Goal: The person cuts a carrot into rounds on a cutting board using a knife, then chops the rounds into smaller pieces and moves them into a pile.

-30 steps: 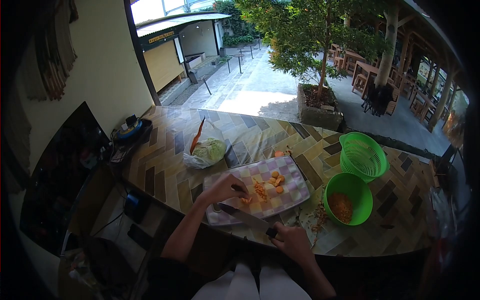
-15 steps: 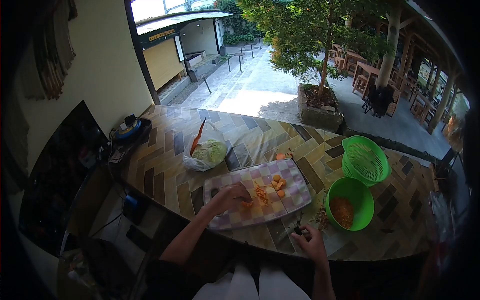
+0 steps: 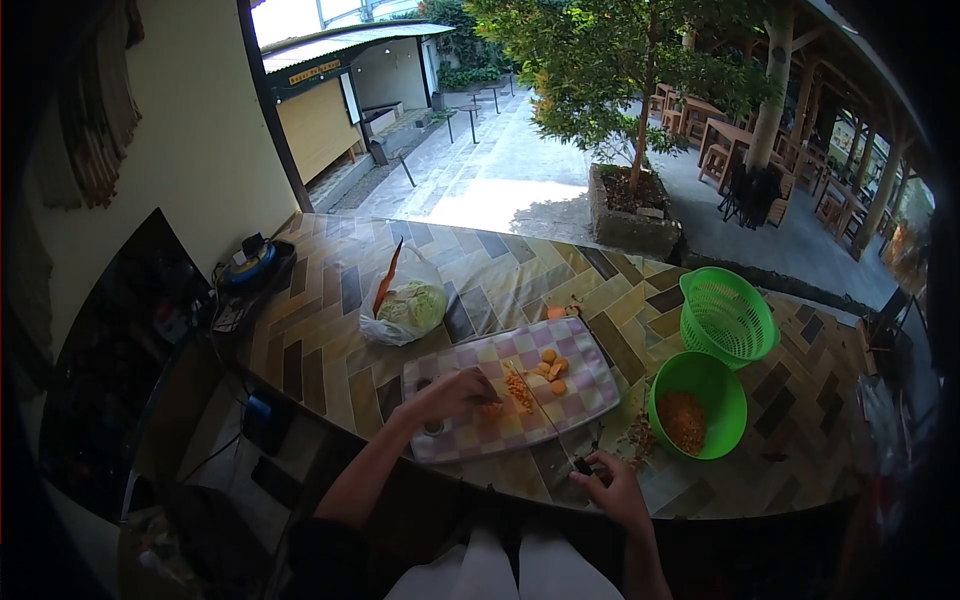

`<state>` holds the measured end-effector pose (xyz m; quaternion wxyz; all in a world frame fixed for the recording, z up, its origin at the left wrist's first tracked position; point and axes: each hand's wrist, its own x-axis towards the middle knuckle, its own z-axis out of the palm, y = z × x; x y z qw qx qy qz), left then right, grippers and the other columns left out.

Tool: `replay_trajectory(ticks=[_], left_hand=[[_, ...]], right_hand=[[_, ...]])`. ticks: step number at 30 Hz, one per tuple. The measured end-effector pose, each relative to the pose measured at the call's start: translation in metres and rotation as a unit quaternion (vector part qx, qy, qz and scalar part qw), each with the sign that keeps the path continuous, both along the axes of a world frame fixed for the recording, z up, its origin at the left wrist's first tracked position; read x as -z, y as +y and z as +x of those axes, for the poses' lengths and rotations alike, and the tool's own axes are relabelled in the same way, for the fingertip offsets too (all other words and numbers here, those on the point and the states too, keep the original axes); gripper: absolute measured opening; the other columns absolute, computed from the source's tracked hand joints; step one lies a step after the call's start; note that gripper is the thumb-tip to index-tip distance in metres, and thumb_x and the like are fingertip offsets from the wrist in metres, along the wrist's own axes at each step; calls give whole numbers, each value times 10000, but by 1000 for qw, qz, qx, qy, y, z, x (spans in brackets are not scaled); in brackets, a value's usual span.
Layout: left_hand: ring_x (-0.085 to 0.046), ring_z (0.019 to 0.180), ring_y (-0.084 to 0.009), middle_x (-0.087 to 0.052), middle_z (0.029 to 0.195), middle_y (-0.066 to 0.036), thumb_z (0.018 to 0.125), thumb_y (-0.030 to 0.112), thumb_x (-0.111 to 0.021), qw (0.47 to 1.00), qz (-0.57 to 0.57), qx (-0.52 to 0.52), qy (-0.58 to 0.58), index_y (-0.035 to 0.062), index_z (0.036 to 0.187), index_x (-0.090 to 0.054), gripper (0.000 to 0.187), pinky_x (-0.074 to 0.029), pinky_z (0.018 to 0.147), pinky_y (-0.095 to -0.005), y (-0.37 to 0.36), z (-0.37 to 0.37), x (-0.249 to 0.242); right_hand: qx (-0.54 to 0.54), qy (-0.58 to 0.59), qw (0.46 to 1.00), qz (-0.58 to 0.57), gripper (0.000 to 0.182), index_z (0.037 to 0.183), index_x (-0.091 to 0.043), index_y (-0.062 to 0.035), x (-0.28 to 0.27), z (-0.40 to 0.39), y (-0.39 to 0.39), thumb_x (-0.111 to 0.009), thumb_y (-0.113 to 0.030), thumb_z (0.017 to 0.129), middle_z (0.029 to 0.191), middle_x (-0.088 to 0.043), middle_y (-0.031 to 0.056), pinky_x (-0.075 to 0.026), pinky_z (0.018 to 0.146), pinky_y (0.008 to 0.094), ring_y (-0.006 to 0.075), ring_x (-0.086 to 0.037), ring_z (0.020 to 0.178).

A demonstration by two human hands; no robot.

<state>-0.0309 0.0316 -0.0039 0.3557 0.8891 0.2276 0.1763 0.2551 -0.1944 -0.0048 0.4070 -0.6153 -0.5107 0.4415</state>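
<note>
Head view: carrot pieces (image 3: 493, 408) lie on the checked cutting board (image 3: 590, 392), pinned under the curled left hand (image 3: 452, 392). Right hand (image 3: 610, 483) grips a knife (image 3: 548, 422), blade across the board. Green bowl (image 3: 722, 388) sits just beside.

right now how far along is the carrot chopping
Done: orange peelings sit in the green bowl, and a strip of chopped bits lies on the checked cutting board. In hand: the left hand pins a carrot piece while the right hand holds the knife. Left: several carrot rounds uncut.
</note>
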Motion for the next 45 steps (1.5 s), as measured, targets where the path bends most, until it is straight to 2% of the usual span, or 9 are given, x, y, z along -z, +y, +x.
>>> replay_trajectory(ticks=[9,12,18,24,30,33,36,39,45], left_hand=[[-662,924,-265,-723,995,-111,756,70,-696,995,-13,86,46,15,976,-748,232,-514,883,-356,9,13,-19],[-667,905,-277,-714,1005,-136,719,63,-694,989,-8,151,-7,-2,959,-747,255,-522,859,-359,18,17,-2],[-680,895,-283,-697,930,-164,668,-57,-651,1000,-1,-11,23,-15,905,-747,259,-539,803,-353,-12,12,-5],[-696,839,-281,-692,921,-173,723,-84,-645,961,-21,-263,-79,-8,933,-747,245,-539,761,-330,-68,20,14],[-675,808,-300,-696,928,-164,771,-34,-681,938,-12,-338,-74,-10,975,-743,214,-537,734,-341,-83,21,10],[-656,886,-289,-696,938,-158,786,-11,-691,948,29,-313,-51,-14,990,-736,209,-527,774,-348,-78,14,-5],[-631,969,-284,-688,960,-149,777,-4,-700,971,123,-200,-48,3,1001,-734,227,-511,824,-354,-59,4,-1],[-622,997,-297,-677,984,-140,767,-21,-689,995,44,-91,-10,17,992,-737,234,-499,868,-365,-51,4,-6],[-647,959,-323,-675,982,-153,753,-40,-674,991,32,-129,27,19,993,-736,255,-514,856,-382,-52,6,-4]], right_hand=[[-7,-16,1000,21,281,985,-606,-31,9,0,0,-760,-219,842,659,-611,11,-415,496,226,63,-570,564],[-13,-27,1000,2,290,991,-608,-27,9,0,-2,-762,-222,842,683,-634,24,-426,504,229,69,-578,570],[-23,-22,999,-24,331,1011,-598,-6,8,2,-3,-765,-237,844,655,-642,40,-414,509,228,65,-564,560],[-31,-18,999,-37,357,1035,-599,0,4,2,-1,-766,-250,842,629,-628,40,-408,516,236,64,-553,562],[-62,-37,995,-65,380,1025,-620,-5,-10,-8,2,-770,-299,835,711,-649,78,-439,559,269,93,-576,609],[-71,-36,995,-67,396,1024,-623,-2,-8,-8,5,-772,-316,834,755,-662,102,-459,586,283,108,-591,642],[-71,-37,994,-68,400,1025,-622,3,-5,-7,5,-773,-315,834,770,-666,102,-468,604,284,112,-598,657],[-63,-34,995,-65,403,1024,-623,6,-3,-5,2,-774,-315,833,774,-668,99,-477,617,283,118,-607,664],[-48,-27,996,-71,413,1039,-629,9,2,0,-5,-774,-317,832,783,-671,102,-483,624,287,125,-617,674]])
